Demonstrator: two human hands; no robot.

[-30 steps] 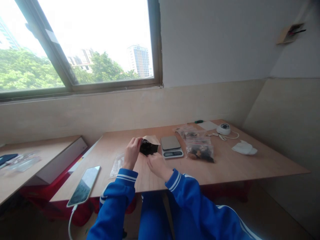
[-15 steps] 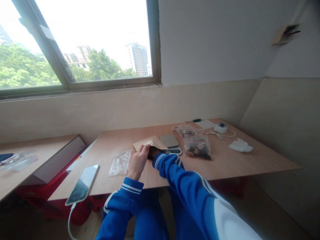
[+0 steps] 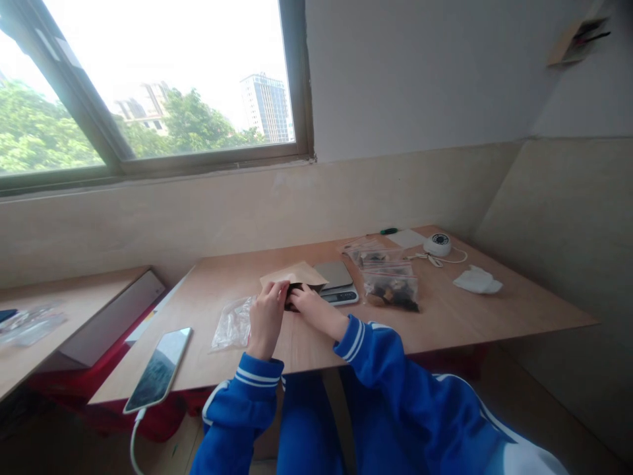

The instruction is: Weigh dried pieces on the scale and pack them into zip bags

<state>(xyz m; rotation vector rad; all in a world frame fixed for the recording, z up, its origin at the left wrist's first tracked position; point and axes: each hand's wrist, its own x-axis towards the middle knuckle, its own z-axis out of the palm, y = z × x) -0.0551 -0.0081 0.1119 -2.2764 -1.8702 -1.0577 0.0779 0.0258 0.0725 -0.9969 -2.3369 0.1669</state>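
Note:
Both my hands meet at a brown paper bag (image 3: pixel 295 273) lying on the wooden table (image 3: pixel 445 323). My left hand (image 3: pixel 267 313) pinches the bag's near edge, fingers closed on it. My right hand (image 3: pixel 311 309) is at the bag's dark opening, fingertips closed on something dark that I cannot make out. A small digital scale (image 3: pixel 337 282) stands just right of the bag. An empty clear zip bag (image 3: pixel 232 324) lies left of my left hand.
Clear zip bags (image 3: pixel 390 285) with dark contents lie right of the scale. Farther right are a white round device (image 3: pixel 437 244) with a cord and a crumpled white tissue (image 3: pixel 477 280). A phone (image 3: pixel 158 369) on a cable rests at the table's near left edge.
The bag was lifted open a second ago, then lowered flat on the table. My right arm reached across it and has drawn back, the hand now at the bag's mouth.

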